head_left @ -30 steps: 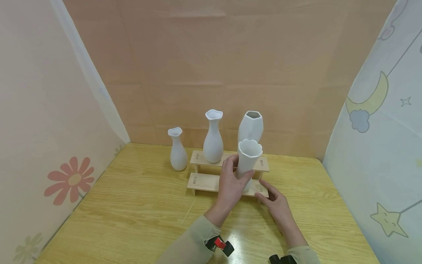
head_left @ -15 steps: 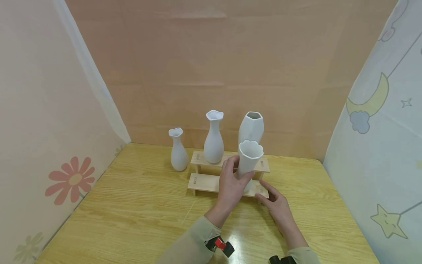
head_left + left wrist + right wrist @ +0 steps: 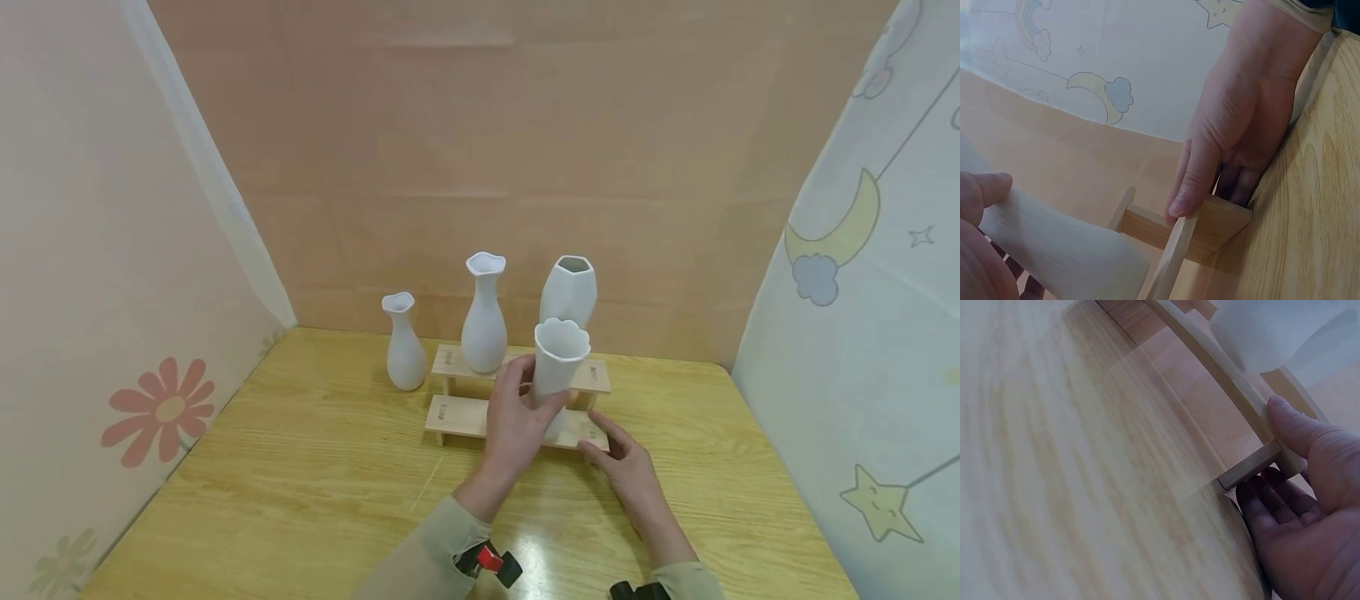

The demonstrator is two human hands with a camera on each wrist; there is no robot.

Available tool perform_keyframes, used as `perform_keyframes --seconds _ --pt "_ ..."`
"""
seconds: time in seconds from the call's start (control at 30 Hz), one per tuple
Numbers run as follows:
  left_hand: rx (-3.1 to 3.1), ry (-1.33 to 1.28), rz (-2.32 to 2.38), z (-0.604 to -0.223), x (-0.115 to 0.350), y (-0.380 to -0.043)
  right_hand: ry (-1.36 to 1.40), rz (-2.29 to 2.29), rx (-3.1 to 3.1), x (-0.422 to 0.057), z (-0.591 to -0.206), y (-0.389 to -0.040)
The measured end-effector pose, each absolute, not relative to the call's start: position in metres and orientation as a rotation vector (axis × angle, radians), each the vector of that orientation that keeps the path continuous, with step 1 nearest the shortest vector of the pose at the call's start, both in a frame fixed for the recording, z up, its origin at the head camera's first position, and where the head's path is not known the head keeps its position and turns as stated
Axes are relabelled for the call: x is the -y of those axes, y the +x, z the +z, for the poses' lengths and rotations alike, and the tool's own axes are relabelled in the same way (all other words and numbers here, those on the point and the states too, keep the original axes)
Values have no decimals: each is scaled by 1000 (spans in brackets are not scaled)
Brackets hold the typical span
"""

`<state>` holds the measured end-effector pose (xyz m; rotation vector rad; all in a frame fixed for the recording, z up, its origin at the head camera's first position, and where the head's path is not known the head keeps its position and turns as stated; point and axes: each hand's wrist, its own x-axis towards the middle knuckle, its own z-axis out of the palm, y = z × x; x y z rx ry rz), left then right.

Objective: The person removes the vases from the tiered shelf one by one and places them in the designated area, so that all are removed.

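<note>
A white vase with a scalloped rim [image 3: 557, 367] stands nearly upright over the lower step of a two-tier wooden display stand [image 3: 461, 414]. My left hand [image 3: 517, 421] grips it round its lower body, thumb on the near side. In the left wrist view the vase's base [image 3: 1116, 265] is close to the step's board; whether it touches cannot be told. My right hand [image 3: 626, 471] holds the right end of the lower step. In the right wrist view its thumb [image 3: 1291, 425] lies on the board, and the other fingers curl by the stand's leg [image 3: 1250, 465].
On the upper step stand a narrow-necked white vase [image 3: 484, 321] at left and a faceted white vase [image 3: 567, 292] at right, partly behind the held one. A smaller narrow-necked vase [image 3: 406, 350] stands on the wooden table [image 3: 300, 467], left of the stand. Cloth screens [image 3: 480, 125] enclose the table.
My left hand has shifted the scalloped vase slightly to the left along the lower step. The right hand keeps its place at the step's end, and the other vases have not moved.
</note>
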<state>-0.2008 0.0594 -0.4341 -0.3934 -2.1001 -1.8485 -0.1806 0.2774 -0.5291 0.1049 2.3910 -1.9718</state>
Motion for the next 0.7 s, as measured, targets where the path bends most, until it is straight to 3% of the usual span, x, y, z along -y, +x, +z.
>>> perform_keyframes --seconds 0.7 --pt "2093 -368 -1788 -415 4 -184 80 -1972 -2359 -278 -528 -177"
